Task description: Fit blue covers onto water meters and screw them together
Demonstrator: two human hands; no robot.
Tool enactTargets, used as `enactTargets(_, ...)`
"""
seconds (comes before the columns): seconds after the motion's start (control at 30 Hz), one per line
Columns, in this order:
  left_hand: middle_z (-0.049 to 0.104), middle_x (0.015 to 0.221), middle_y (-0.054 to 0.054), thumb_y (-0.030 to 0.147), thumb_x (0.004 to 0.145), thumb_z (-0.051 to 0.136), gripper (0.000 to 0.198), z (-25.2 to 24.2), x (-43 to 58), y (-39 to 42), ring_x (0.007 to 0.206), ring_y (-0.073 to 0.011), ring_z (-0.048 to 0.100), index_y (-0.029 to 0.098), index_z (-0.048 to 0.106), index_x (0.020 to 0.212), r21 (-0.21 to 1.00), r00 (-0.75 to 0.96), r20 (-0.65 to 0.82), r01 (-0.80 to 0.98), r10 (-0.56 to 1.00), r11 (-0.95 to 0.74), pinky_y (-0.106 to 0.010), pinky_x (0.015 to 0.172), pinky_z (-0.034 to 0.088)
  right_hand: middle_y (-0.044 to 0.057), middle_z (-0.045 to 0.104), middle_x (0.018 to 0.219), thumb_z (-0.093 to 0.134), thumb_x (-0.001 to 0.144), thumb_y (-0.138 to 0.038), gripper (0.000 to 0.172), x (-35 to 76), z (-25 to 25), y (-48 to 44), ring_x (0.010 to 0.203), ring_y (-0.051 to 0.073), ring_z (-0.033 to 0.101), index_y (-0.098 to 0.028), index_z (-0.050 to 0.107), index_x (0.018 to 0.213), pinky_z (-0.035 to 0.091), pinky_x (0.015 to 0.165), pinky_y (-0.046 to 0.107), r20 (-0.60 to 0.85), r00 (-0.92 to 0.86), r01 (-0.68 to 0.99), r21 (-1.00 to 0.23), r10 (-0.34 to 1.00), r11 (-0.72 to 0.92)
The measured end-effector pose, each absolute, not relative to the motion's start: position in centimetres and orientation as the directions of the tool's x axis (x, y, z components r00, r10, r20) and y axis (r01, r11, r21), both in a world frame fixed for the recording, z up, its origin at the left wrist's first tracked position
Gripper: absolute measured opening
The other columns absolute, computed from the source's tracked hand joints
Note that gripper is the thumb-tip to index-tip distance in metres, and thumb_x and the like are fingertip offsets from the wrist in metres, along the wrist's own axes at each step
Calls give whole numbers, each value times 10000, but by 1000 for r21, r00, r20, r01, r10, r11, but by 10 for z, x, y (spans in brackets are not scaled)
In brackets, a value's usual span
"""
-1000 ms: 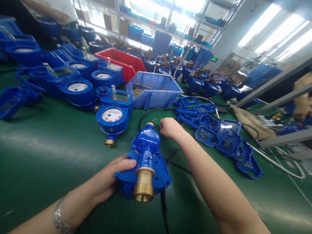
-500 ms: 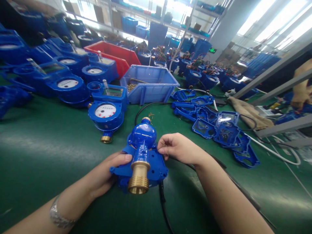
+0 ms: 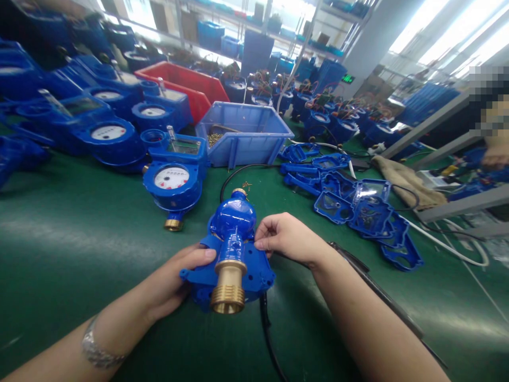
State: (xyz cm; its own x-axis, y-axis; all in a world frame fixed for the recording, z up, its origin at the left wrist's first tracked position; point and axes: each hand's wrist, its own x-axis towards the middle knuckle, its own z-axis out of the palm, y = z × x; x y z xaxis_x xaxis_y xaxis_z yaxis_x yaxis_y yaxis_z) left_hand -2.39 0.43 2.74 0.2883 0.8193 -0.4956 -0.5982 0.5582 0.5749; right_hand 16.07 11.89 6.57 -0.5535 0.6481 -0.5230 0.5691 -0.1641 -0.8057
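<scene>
A blue water meter [image 3: 234,217] lies face down in front of me, its threaded brass end pointing toward me. My left hand [image 3: 178,276] grips its blue plastic housing from the left, thumb on top and the other fingers underneath. At the housing's right edge, my right hand [image 3: 284,239] is closed in a pinch; whatever lies between its fingertips is hidden. Several small brass screws [image 3: 247,185] are scattered just beyond the meter. A black cable [image 3: 267,329] runs from under the housing toward me.
Another water meter [image 3: 173,180] stands face up at left, with several more behind it. A blue bin [image 3: 250,143] with screws and a red bin [image 3: 178,85] stand beyond. Blue plastic covers [image 3: 369,212] lie at right near a cloth [image 3: 409,185]. A co-worker's hand [image 3: 497,151] shows far right.
My right hand has shifted slightly left against the housing edge. The meter and my left hand stay nearly in place. The co-worker's hand at far right has moved up a little.
</scene>
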Motion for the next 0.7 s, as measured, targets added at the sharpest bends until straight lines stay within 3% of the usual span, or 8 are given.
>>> enactTargets(0.23,745,754,-27,303,658,754,189,28,-24,4,756,-202,677,178,728,797,578,272,-502,-601,821,552,-302,794,497,-38,573,512,677,625,-87,144,165,64,113,478,86,549,-143,551,583,451,499,215,-430,-518,438,-876,739,-203)
enactTargets(0.33,752,779,-29,306,667,747,193,28,-23,4,774,-204,681,179,732,812,576,288,-498,-596,818,560,-293,791,498,-41,599,572,697,610,-162,130,178,69,110,543,96,595,-148,597,691,482,579,236,-374,-502,342,-914,780,-219)
enactTargets(0.43,758,830,-42,306,683,734,209,28,-23,4,775,-200,683,168,738,839,572,304,-494,-592,814,568,-280,766,505,-10,649,637,719,610,-223,233,191,74,100,583,122,628,-140,671,822,516,642,283,-344,-424,297,-927,838,-230)
enactTargets(0.6,757,817,-58,295,685,727,185,31,-22,4,802,-229,686,159,741,810,565,295,-511,-593,808,574,-311,800,501,33,716,699,705,667,-219,78,201,78,67,672,158,681,-166,673,714,547,670,272,-203,-333,239,-963,921,-126)
enactTargets(0.7,750,775,-56,292,684,723,178,31,-22,3,812,-240,682,156,738,798,575,269,-528,-584,806,572,-332,833,491,30,729,736,665,725,-196,19,201,78,48,699,164,693,-186,660,741,551,663,264,-102,-316,315,-949,943,3)
